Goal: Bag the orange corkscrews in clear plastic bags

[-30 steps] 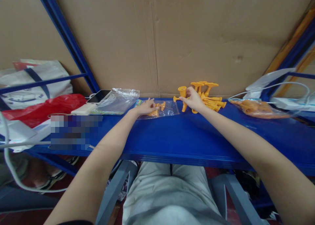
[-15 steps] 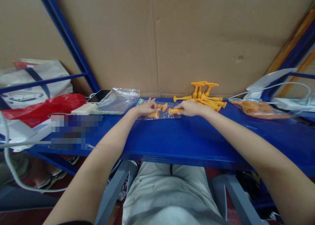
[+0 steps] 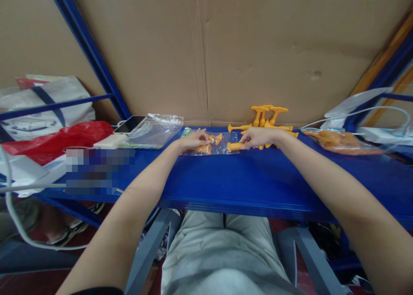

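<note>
A clear plastic bag point(image 3: 222, 149) lies flat near the back of the blue table, with orange plastic pieces point(image 3: 215, 139) inside it. My left hand point(image 3: 195, 140) rests over the bag's left part, its fingers closed at the plastic; they partly cover the pieces. Just off the bag's right end, my right hand point(image 3: 258, 136) pinches an orange ridged handle point(image 3: 235, 146), which points left over the bag. Behind that hand is a pile of similar orange T-shaped pieces point(image 3: 269, 111), partly hidden by it.
On the right lies a filled bag of orange parts point(image 3: 338, 141). To the left are a phone point(image 3: 130, 125), flat plastic packaging point(image 3: 155, 133), a red bag point(image 3: 64, 140) and white cables. A cardboard wall point(image 3: 206, 50) closes off the back, between blue posts point(image 3: 87, 45).
My right hand has moved slightly right with the orange handle. The pieces in the bag have shifted a little to the right, while my left hand stays nearly in place.
</note>
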`<state>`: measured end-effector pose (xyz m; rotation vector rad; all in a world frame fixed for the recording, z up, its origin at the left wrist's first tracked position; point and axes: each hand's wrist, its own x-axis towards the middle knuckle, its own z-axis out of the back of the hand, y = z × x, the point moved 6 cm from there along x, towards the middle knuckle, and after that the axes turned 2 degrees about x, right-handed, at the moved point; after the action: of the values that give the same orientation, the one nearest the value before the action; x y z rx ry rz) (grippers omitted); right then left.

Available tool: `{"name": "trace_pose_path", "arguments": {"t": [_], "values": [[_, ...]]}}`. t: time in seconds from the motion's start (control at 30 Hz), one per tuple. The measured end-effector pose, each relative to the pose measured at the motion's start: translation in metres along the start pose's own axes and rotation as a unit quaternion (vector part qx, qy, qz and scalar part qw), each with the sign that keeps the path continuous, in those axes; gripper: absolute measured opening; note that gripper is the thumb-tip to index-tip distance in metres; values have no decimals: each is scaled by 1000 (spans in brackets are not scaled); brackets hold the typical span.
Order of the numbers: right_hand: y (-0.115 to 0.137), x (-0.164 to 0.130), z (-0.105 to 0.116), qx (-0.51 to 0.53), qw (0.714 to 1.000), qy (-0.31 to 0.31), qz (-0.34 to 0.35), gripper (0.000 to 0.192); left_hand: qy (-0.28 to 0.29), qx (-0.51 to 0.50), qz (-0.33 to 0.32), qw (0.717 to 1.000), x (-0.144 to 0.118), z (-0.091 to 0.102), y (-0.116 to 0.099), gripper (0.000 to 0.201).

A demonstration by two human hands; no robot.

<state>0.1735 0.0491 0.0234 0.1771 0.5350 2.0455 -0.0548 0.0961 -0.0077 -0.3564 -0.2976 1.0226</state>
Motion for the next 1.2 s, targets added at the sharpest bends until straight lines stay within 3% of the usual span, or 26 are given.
{"name": "trace_pose_path", "arguments": {"t": [0.17,0.33,0.47,0.7,0.9,1.03,1.2], "values": [[-6,-7,6,13,999,46,3,26,-19,-2,-14,1000,-1,2,-3,34],[-3,-7,-8,70,992,104,31,33,-14,-6,-11,1000,0,1,0,36],[4,0,-17,95,992,69,44,39,-18,-12,-16,1000,1,2,4,38],[14,12,-27,128,991,-25,38,72,-60,-52,-15,997,2,4,2,26],[1,20,-24,152,984,-94,-15,57,-100,-170,50,979,11,1,17,20],[-6,23,-19,125,983,-126,-39,17,-132,-120,72,981,15,3,28,25],[-5,27,-24,178,970,-162,-33,14,-130,-67,87,985,18,3,37,40]]}}
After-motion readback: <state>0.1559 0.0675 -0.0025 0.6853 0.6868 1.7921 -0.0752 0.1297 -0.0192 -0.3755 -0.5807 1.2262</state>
